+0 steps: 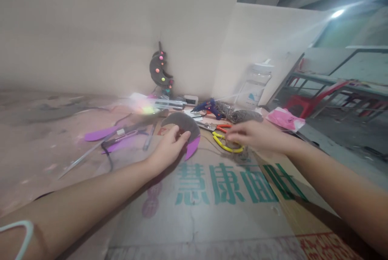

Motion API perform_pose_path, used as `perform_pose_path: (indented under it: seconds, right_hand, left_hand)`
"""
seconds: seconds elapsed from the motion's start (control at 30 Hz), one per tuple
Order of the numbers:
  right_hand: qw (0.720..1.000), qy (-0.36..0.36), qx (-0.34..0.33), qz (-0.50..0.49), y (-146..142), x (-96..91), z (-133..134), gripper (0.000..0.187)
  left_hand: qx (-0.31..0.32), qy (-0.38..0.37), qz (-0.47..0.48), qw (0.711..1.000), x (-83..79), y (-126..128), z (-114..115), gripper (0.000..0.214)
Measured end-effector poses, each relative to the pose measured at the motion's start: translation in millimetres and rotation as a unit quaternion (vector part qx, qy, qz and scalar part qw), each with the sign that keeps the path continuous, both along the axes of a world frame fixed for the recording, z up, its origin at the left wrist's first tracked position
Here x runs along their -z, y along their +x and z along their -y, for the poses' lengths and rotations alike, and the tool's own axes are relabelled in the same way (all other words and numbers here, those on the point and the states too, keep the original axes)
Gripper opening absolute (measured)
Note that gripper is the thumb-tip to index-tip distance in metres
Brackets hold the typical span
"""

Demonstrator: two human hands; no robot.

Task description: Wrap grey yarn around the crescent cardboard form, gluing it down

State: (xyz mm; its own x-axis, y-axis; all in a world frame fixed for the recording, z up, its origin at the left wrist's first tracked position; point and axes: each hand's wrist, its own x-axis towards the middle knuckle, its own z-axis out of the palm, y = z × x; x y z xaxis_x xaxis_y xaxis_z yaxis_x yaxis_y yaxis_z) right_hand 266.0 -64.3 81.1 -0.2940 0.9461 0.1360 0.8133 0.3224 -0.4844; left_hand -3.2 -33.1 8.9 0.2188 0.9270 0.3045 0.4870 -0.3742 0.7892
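Observation:
My left hand (169, 147) is closed on a crescent-shaped cutout (182, 122), with thumb and fingers at its inner edge. Grey yarn appears to cover most of the crescent, while its lower tip is bare purple. To the right, my right hand (251, 135) hovers over a hand tool with yellow and orange handles (228, 147); scissors or pliers, I cannot tell. Its fingers are bent together and slightly blurred, and whatever they may pinch is too small to see. A thin strand runs across the cardboard (203, 219) between the two hands.
A blue glue gun (209, 108), grey yarn (247, 116), a clear bottle (254, 84) and a pink packet (285, 119) stand or lie behind. Purple pieces (103, 133) and clear sticks (169, 103) lie left. A dark crescent with coloured dots (157, 70) is against the wall.

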Motion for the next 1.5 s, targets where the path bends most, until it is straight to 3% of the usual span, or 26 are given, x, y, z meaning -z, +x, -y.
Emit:
perform_pose_path:
  seconds: [0.07,0.13,0.27,0.4,0.53,0.73,1.0,1.2,1.33,1.5]
  right_hand:
    - [0.996,0.039,0.067,0.049,10.4,0.3,-28.5,0.031]
    - [0.989,0.057,0.129,0.038,14.1,5.0,-61.3,0.037]
    - [0.991,0.047,0.128,0.005,3.3,21.7,-116.6,0.043]
    - [0.993,0.023,0.115,-0.011,-13.1,39.8,-143.5,0.040]
    - [0.990,0.029,0.132,-0.027,-18.6,50.7,-150.3,0.032]
    - [0.985,0.028,0.149,-0.087,-14.8,41.8,-134.2,0.031]
    - [0.974,0.025,0.088,-0.210,-19.3,28.2,-53.4,0.023]
    - [0.982,0.080,0.102,-0.136,-16.0,48.9,-12.5,0.023]
    - [0.987,0.127,0.002,-0.094,-15.5,57.6,-4.6,0.024]
    - [0.987,0.122,0.008,-0.100,-17.3,57.3,-3.5,0.024]
  left_hand:
    - [0.004,0.001,0.002,1.000,2.2,-0.1,-1.3,0.029]
    - [0.011,0.005,0.010,1.000,3.3,-0.1,-1.9,0.029]
    - [0.010,0.009,0.014,1.000,2.8,0.3,-1.6,0.030]
    - [0.030,-0.029,0.030,0.999,0.8,0.9,-0.7,0.031]
    - [0.033,-0.051,0.050,0.997,1.0,1.0,-1.5,0.030]
    - [0.015,-0.029,0.053,0.998,3.0,1.2,-5.5,0.027]
    - [0.013,-0.023,0.072,0.997,8.8,-1.1,-12.0,0.023]
    - [0.010,-0.015,0.065,0.998,9.1,-1.4,-13.7,0.021]
    - [0.003,-0.017,0.085,0.996,7.1,-2.2,-12.9,0.020]
    - [0.008,-0.046,0.117,0.992,8.2,-2.7,-14.6,0.019]
